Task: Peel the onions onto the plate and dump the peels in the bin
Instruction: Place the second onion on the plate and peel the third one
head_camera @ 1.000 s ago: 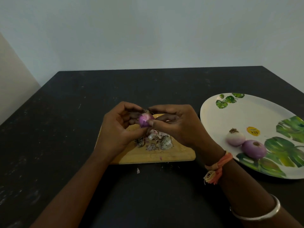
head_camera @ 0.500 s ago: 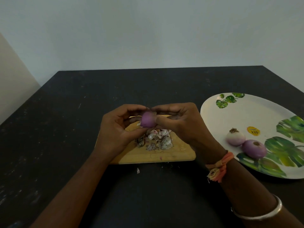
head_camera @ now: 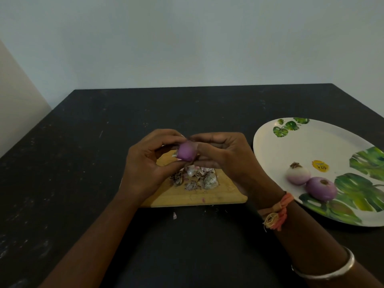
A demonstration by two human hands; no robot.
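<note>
We pinch a purple onion [head_camera: 187,153] between left hand [head_camera: 145,165] and right hand [head_camera: 226,156], fingers [head_camera: 166,139] curled round it, above the peels [head_camera: 199,179]; the plate [head_camera: 311,146] lies at three o'clock.

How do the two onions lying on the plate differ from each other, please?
The paler onion is whitish-pink; the darker onion is full purple. The paler onion carries a dark tuft on top, while the darker onion shows only a small brownish end. The darker onion looks slightly larger and lies nearer the person. Both look peeled and sit side by side on the plate.
</note>
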